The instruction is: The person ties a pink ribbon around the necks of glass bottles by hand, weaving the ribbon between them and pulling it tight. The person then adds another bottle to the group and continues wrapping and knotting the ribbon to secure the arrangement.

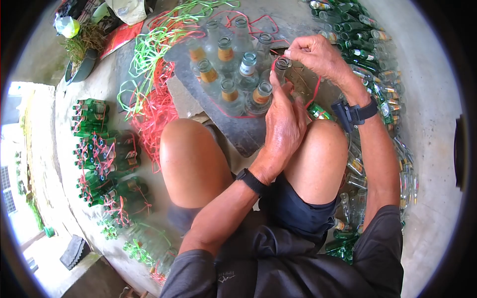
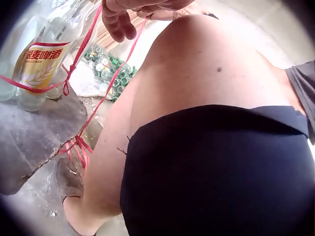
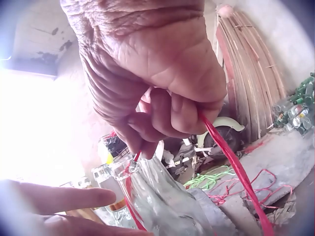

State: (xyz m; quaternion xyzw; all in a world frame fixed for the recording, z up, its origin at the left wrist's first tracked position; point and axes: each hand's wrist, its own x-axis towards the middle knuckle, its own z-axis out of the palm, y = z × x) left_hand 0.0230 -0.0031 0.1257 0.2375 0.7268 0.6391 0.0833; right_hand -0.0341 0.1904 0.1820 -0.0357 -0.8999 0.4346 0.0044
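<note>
Clear glass beer bottles (image 1: 231, 89) stand upright in a cluster on a dark slab (image 1: 238, 131), bound low by red string (image 2: 49, 89). My left hand (image 1: 285, 124) holds the rightmost bottle (image 1: 281, 64), its thumb and fingers on either side below the mouth. Above that bottle, my right hand (image 1: 318, 57) pinches the red string; one strand runs down the bottle's neck in the right wrist view and another hangs away on the right. In that view straight fingers (image 3: 69, 199) of the left hand lie against the glass. A yellow-labelled bottle (image 2: 44, 64) shows beside a string knot in the left wrist view.
Green and red string (image 1: 154, 94) lies tangled on the floor to the left. Tied bundles of green bottles (image 1: 107, 154) stand nearer on that side. Many loose bottles (image 1: 365, 49) are piled along the right wall. The person's knees (image 1: 318, 159) flank the slab.
</note>
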